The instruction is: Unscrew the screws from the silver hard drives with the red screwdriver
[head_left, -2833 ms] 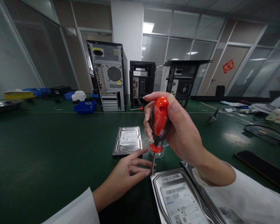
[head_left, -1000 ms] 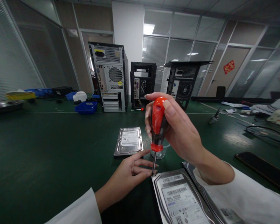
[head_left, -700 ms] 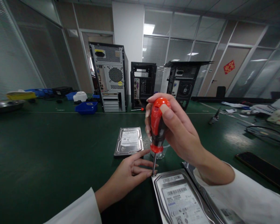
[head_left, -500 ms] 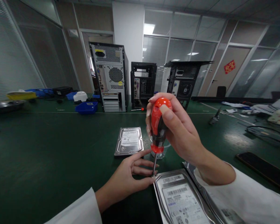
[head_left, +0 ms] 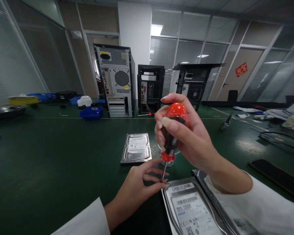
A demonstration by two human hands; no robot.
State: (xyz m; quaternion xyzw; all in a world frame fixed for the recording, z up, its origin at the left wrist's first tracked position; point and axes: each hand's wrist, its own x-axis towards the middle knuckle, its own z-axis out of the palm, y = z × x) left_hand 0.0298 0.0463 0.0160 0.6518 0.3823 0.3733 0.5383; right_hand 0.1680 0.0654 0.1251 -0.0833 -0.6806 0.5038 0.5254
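Right hand (head_left: 193,138): I have it wrapped around the screwdriver (head_left: 171,142), thumb laid across the red-and-black handle.
Screwdriver: handle up and slightly tilted, its shaft running down to the far left corner of the near hard drive (head_left: 189,209); I cannot tell whether the tip touches metal.
Left hand (head_left: 138,187): half open, fingers loosely spread beside the shaft, thumb at that same corner; I cannot tell whether its fingertips pinch anything.
Near hard drive: label up, its closest end cut off by my view.
Second hard drive (head_left: 237,223): just right of it, partly covered by the right sleeve (head_left: 267,204).
Far hard drive (head_left: 136,147): flat on the green table (head_left: 63,147), label up, beyond the left hand.
Clear cup (head_left: 171,161): behind the screwdriver, partly hidden from me.
Back row: three computer cases (head_left: 119,81) upright, with a small screwdriver (head_left: 150,114) lying before the middle one and a blue tray (head_left: 91,114) beside the tallest.
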